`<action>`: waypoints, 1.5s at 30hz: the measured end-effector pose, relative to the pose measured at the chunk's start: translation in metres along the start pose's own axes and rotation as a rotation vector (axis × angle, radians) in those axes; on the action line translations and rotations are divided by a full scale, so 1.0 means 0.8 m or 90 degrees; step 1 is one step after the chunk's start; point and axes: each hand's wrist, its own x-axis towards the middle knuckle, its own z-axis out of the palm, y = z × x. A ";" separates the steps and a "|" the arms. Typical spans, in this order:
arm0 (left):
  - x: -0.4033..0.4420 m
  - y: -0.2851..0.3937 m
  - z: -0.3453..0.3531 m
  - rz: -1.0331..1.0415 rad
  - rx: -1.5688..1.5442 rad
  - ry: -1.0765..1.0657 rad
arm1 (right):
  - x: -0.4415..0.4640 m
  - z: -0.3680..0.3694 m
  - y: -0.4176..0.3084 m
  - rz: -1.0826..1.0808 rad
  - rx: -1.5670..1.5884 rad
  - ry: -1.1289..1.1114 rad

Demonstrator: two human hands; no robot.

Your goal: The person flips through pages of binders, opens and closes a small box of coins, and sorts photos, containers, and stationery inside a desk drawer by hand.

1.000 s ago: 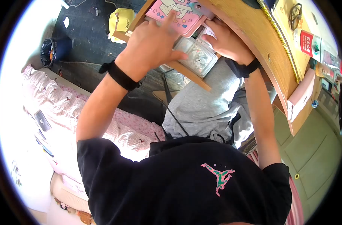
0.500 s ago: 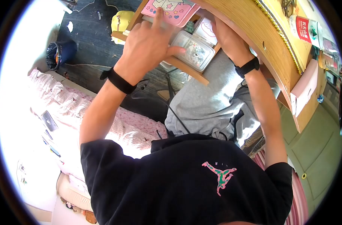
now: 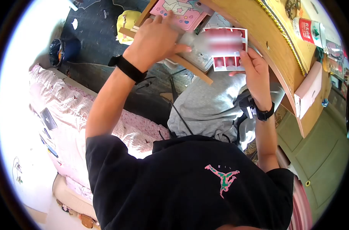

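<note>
My right hand (image 3: 255, 74) pinches the lower right edge of a white-bordered sheet of small red-background ID photos (image 3: 229, 63); part of the sheet is blurred. It is held above the open wooden drawer (image 3: 195, 71). Over the drawer's left side is my left hand (image 3: 153, 42), fingers stretched out and thumb apart, its fingertips at a pink case with stars and hearts (image 3: 182, 17). I cannot tell whether they press on the case. Beneath the photo sheet, a clear plastic box (image 3: 202, 60) in the drawer is partly covered.
The wooden desk (image 3: 255, 23) overhangs the drawer, bearing a bottle with a red label (image 3: 310, 30) and a pink pouch (image 3: 309, 90). A yellow bag (image 3: 127, 25) and a dark trash bin (image 3: 69, 50) are on the floor. A bed with pink covers (image 3: 67, 99) stands left.
My right hand has come out from inside the drawer, down and to the right, with the photo sheet in it. My left hand stays over the pink case, fingers slightly shifted.
</note>
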 end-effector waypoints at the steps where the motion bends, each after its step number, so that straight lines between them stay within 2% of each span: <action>1: 0.004 0.000 -0.004 0.005 0.018 -0.016 | 0.003 -0.003 0.010 -0.001 0.034 -0.016; 3: 0.013 -0.002 -0.016 0.009 -0.009 -0.019 | 0.003 -0.001 0.008 0.015 0.110 -0.043; 12: 0.013 -0.011 -0.007 0.025 -0.098 0.020 | 0.002 0.015 0.014 0.080 0.193 -0.124; 15: 0.047 -0.020 0.016 0.033 -0.073 0.129 | 0.001 0.020 0.015 0.082 0.196 -0.125; 18: 0.073 -0.015 0.018 0.023 -0.013 0.174 | 0.000 0.021 0.021 0.059 0.180 -0.115; 22: 0.084 -0.018 0.050 0.015 -0.027 0.109 | -0.007 0.022 0.016 0.023 0.191 -0.115; 23: 0.084 -0.028 0.044 0.042 -0.184 -0.053 | -0.010 0.022 0.013 0.026 0.194 -0.109; 24: 0.080 -0.029 0.045 0.049 -0.186 -0.058 | -0.013 0.022 0.010 0.024 0.211 -0.105; 25: 0.078 -0.028 0.046 0.103 -0.039 -0.009 | -0.015 0.021 0.008 0.020 0.228 -0.100; 30: 0.071 0.002 0.007 0.007 0.036 -0.020 | -0.021 0.016 0.003 -0.011 0.257 -0.097; 32: 0.077 -0.019 0.034 0.032 0.023 0.010 | -0.021 0.017 0.005 -0.017 0.263 -0.103; 34: 0.081 -0.013 0.025 0.030 0.019 0.004 | -0.021 0.022 0.008 -0.042 0.290 -0.069; 35: 0.074 -0.013 0.020 0.100 0.059 0.017 | -0.020 0.022 0.010 -0.035 0.293 -0.066; 36: 0.074 -0.011 0.020 0.102 0.057 0.011 | -0.019 0.022 0.012 -0.026 0.288 -0.072; 38: 0.075 -0.009 0.023 0.021 -0.079 0.071 | -0.019 0.021 0.011 -0.014 0.287 -0.078; 42: 0.076 -0.008 0.014 -0.029 -0.073 0.006 | -0.017 0.017 0.015 -0.028 0.287 -0.065; 44: 0.074 0.000 0.003 0.001 -0.044 0.016 | -0.016 0.015 0.017 -0.041 0.258 -0.057; 45: 0.075 0.001 -0.004 -0.017 -0.063 -0.030 | -0.016 0.015 0.015 -0.040 0.268 -0.076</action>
